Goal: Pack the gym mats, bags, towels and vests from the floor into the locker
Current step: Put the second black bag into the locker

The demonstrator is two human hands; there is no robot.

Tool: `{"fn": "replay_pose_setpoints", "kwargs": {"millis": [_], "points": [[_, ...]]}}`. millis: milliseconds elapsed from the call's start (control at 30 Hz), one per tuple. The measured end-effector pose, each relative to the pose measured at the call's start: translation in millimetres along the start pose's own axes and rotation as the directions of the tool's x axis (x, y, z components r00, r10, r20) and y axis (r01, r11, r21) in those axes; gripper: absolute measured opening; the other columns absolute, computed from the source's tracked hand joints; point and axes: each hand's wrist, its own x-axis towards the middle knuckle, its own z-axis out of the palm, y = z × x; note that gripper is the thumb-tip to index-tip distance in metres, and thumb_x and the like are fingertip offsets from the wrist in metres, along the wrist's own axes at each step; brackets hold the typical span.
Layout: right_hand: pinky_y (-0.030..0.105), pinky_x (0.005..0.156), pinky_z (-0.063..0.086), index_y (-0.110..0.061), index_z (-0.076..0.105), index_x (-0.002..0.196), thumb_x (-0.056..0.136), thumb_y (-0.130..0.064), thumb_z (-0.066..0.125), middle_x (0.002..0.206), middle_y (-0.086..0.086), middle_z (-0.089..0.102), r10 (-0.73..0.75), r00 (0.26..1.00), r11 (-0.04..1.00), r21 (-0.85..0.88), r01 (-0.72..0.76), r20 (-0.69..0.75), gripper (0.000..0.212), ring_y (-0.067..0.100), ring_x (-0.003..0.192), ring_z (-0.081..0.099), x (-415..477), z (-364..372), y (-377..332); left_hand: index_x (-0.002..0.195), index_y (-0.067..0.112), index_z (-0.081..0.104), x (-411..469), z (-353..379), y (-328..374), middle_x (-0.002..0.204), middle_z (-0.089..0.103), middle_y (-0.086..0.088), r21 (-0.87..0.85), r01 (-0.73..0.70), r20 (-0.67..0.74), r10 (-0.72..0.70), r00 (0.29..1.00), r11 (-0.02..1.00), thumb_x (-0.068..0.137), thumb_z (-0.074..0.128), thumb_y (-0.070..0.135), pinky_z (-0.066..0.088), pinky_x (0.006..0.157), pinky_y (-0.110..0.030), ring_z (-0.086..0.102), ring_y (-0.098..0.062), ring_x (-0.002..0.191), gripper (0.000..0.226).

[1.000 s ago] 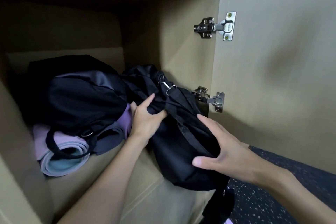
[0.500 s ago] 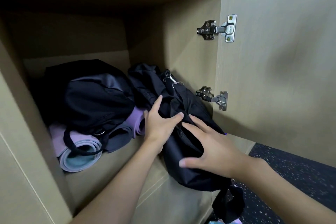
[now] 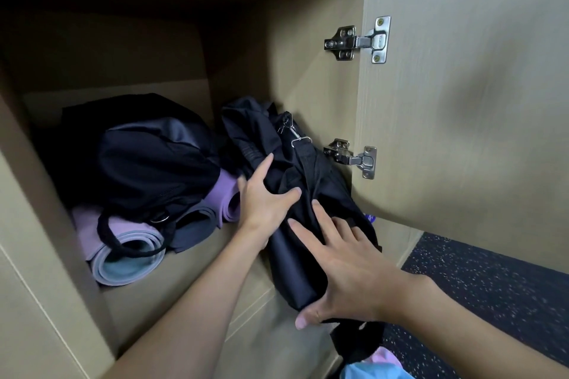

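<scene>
A black duffel bag (image 3: 292,271) lies on the right side of the open locker, its near end over the front edge and its strap (image 3: 357,338) hanging down outside. My left hand (image 3: 264,200) presses on the bag's left side with fingers spread. My right hand (image 3: 348,274) lies flat on the top of its near end, thumb under the end. On the locker's left side another black bag (image 3: 154,163) sits on rolled mats: a lilac one (image 3: 123,255), a grey one (image 3: 194,224) and a purple one (image 3: 228,197).
The locker door (image 3: 462,101) stands open on the right on two metal hinges (image 3: 357,41) (image 3: 354,157). A strip of locker floor (image 3: 191,280) shows between the mats and the duffel. Pink and blue cloth (image 3: 375,369) lies on the dark speckled floor (image 3: 492,286) below.
The duffel has slid deeper into the locker. My right hand has shifted from its side to its near end, and my left hand has stayed on the bag's left side.
</scene>
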Motion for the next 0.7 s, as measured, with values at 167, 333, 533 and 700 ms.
{"fn": "replay_pose_setpoints", "kwargs": {"millis": [167,333,533,700], "points": [[0.046,0.115,0.024,-0.036,-0.011,0.152,0.068,-0.058,0.066,0.162,0.015,-0.014,-0.011,0.999,1.0,0.008,0.012,-0.034,0.117,0.04,0.138,0.024,7,0,-2,0.146,0.038,0.046,1,-3,3,0.142,0.037,-0.007,-0.015,0.013,-0.023,-0.013,1.0,1.0,0.074,0.082,0.02,0.034,0.107,-0.023,0.043,-0.018,0.133,0.082],[0.037,0.112,0.025,-0.042,0.0,0.154,0.072,-0.049,0.065,0.164,0.01,-0.01,-0.029,0.998,1.0,-0.007,0.028,-0.063,0.105,0.034,0.131,0.031,15,-37,3,0.144,0.034,0.049,11,-8,24,0.14,0.037,0.0,-0.128,-0.047,-0.042,0.042,0.998,0.991,0.074,0.083,0.021,0.042,0.111,-0.033,0.048,-0.014,0.129,0.079],[0.037,0.102,0.036,-0.032,0.029,0.149,0.077,-0.045,0.064,0.165,0.012,0.003,-0.058,0.972,0.993,-0.117,0.031,-0.229,0.081,0.036,0.125,0.043,65,-90,7,0.135,0.046,0.053,32,-20,43,0.144,0.051,0.006,-0.294,-0.091,-0.043,0.082,0.996,0.951,0.063,0.072,0.05,0.048,0.106,-0.039,0.055,-0.011,0.126,0.074],[0.036,0.107,0.037,-0.03,0.028,0.153,0.087,-0.055,0.061,0.166,0.004,0.01,-0.027,0.952,0.996,-0.085,0.001,-0.306,0.078,0.024,0.144,0.033,110,-79,21,0.127,0.043,0.062,29,-25,16,0.139,0.056,0.005,-0.229,0.128,0.001,-0.131,0.991,0.965,0.065,0.057,0.068,0.046,0.107,-0.047,0.056,-0.018,0.124,0.066]]}}
